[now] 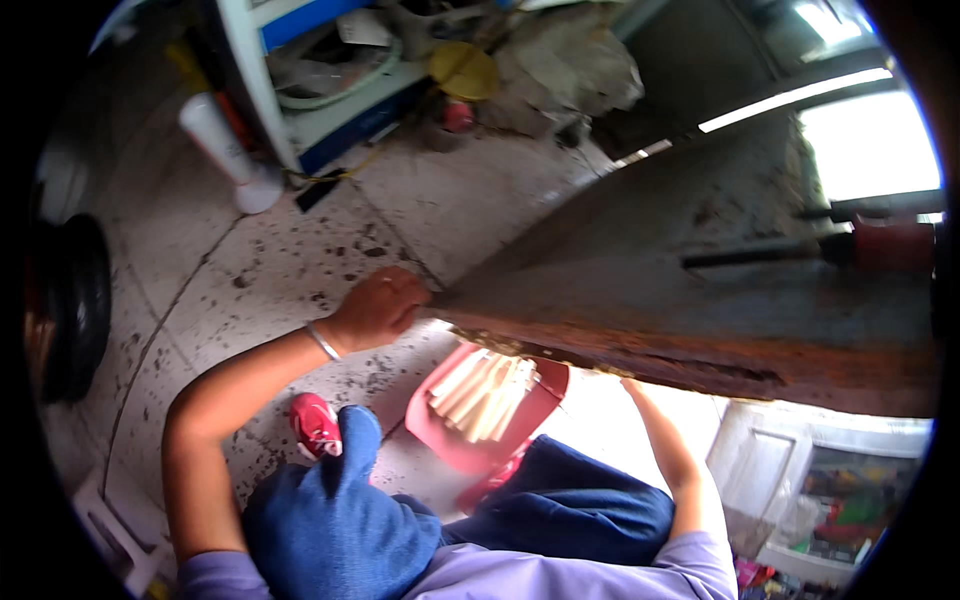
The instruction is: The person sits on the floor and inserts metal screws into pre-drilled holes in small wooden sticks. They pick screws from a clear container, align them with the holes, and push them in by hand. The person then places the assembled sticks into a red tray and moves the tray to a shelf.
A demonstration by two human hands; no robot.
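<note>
**shopguy:** Rusty metal plate [700, 300], big and flat, runs across the right half of the view at about chest height, sloping down toward the person's left. Left hand [378, 308] is curled into a closed grip right on its pointed corner end, bracelet on the wrist. The right forearm [670, 460] goes up under the lower edge, and that hand is hidden behind the plate, so I can't tell if those fingers are open or shut.

**tinbasher:** What's underneath?

**shopguy:** A red dustpan-looking tray [450, 435] with a bunch of pale sticks [485, 395] on it, sitting on the speckled tile floor [300, 250] just below the rusty edge, between the knees in blue trousers. Pink shoe [316, 425] is near it. A white bottle [225, 150] stands well off by the blue and white shelving.

**tinbasher:** Tips for holding it?

**shopguy:** My guess: that flaking edge looks rough, so I'd keep the palm wrapped over the corner and not slide along it, take the weight from below with the hidden hand, and keep feet and the tray out from under the low edge.
</note>
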